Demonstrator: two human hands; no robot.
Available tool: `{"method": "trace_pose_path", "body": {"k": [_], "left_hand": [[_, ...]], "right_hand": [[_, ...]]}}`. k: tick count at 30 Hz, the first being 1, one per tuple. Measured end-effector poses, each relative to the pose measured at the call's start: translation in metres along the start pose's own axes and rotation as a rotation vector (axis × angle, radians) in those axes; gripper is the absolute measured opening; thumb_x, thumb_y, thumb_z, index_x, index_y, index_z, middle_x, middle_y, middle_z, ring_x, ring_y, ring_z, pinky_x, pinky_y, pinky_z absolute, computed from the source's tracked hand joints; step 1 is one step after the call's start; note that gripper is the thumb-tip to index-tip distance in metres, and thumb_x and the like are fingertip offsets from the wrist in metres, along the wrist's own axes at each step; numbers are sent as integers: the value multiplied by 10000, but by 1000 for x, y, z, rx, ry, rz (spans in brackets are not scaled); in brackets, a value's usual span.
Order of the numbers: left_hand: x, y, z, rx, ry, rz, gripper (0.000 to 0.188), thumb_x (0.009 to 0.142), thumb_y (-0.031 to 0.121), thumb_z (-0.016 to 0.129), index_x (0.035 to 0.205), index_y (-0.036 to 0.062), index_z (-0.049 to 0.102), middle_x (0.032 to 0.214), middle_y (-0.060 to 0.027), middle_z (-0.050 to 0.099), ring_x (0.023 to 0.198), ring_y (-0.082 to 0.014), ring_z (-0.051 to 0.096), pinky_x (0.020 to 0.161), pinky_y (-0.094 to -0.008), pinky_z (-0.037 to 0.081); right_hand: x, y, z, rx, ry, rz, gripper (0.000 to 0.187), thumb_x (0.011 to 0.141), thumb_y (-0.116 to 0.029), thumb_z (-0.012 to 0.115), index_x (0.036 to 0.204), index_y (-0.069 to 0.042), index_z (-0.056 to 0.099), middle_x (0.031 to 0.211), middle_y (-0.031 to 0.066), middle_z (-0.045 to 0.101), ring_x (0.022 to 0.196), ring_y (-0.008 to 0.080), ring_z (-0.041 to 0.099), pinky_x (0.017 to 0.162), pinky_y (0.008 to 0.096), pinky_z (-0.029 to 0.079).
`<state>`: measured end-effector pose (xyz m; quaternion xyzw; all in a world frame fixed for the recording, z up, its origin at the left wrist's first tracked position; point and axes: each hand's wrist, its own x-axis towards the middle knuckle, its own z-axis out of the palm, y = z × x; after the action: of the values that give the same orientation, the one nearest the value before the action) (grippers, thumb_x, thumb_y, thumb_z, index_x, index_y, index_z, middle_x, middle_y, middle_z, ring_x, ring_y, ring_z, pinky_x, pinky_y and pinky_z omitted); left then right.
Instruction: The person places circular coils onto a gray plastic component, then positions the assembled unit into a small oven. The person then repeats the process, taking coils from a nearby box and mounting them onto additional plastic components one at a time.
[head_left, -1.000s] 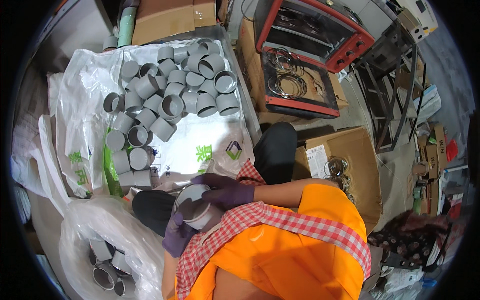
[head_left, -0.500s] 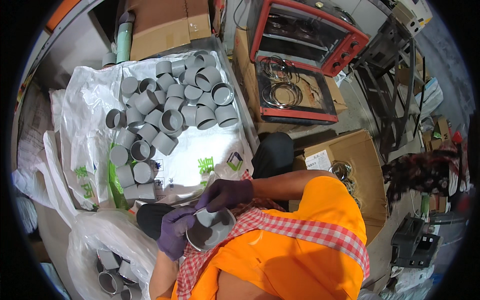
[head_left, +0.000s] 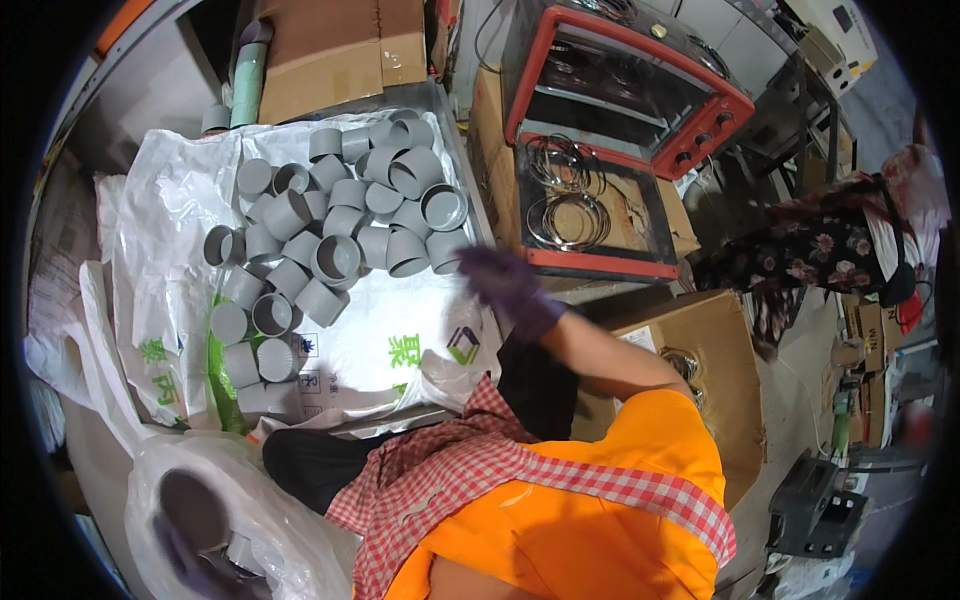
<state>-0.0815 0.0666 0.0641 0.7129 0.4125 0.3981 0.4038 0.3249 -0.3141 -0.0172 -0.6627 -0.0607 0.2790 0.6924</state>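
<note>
A grey cup-shaped plastic cap (head_left: pixel 194 508), blurred, is over the mouth of a clear plastic bag (head_left: pixel 290 500) at the lower left. My left hand (head_left: pixel 190 562), in a purple glove, is at the cap's lower edge and seems to grip it, though motion smears the fingers. My right hand (head_left: pixel 508 285), also purple-gloved, reaches to the right edge of a pile of grey caps (head_left: pixel 340 258). Its fingers are too blurred to show whether they hold anything. The pile, with caps tipped in all directions, lies on a white printed plastic sheet (head_left: pixel 370 345).
Right of the sheet stands a red-framed oven (head_left: pixel 640 110) with its door down and coiled metal rings (head_left: pixel 570 220) on it. A cardboard box (head_left: pixel 730 400) holding more rings is at my right. Another person in a flowered garment (head_left: pixel 810 255) stands beyond, partly blurred.
Both hands were together on one cap at my lap. The left has gone down to the bag with the cap; the right has moved up and right to the pile.
</note>
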Motion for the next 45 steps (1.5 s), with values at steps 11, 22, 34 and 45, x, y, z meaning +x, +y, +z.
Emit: {"method": "trace_pose_path", "body": {"k": [11,22,34,45], "left_hand": [[-37,-104,140,831,-115,334,362,874,184,533,1180,-9,514,1245,-189,486,1159,-327,453,974,-387,355],[-37,-151,171,1097,-257,67,498,892,331,439,1242,-23,444,1261,-214,465,1180,-350,427,995,-395,332],[-48,-86,202,1065,-183,105,429,828,439,520,1040,78,611,1056,-146,608,927,-309,586,751,-409,483],[-52,-112,182,1112,-203,100,396,847,446,440,1100,172,575,1129,-72,574,1003,-303,535,764,-426,470]], "right_hand": [[157,-96,-303,-1405,1066,-490,291,758,-279,571,982,-105,634,1031,131,601,1003,322,537,859,407,435],[252,-133,-404,-1789,1019,-263,501,834,-292,444,1310,-145,403,1400,111,332,1302,264,287,1069,406,213],[219,-156,-358,-1906,725,-58,438,838,-288,399,1196,-62,511,1264,197,463,1170,327,446,961,460,355],[48,-101,-261,-1033,670,-347,209,877,-233,475,919,-34,523,784,140,601,740,256,599,662,355,471]]}}
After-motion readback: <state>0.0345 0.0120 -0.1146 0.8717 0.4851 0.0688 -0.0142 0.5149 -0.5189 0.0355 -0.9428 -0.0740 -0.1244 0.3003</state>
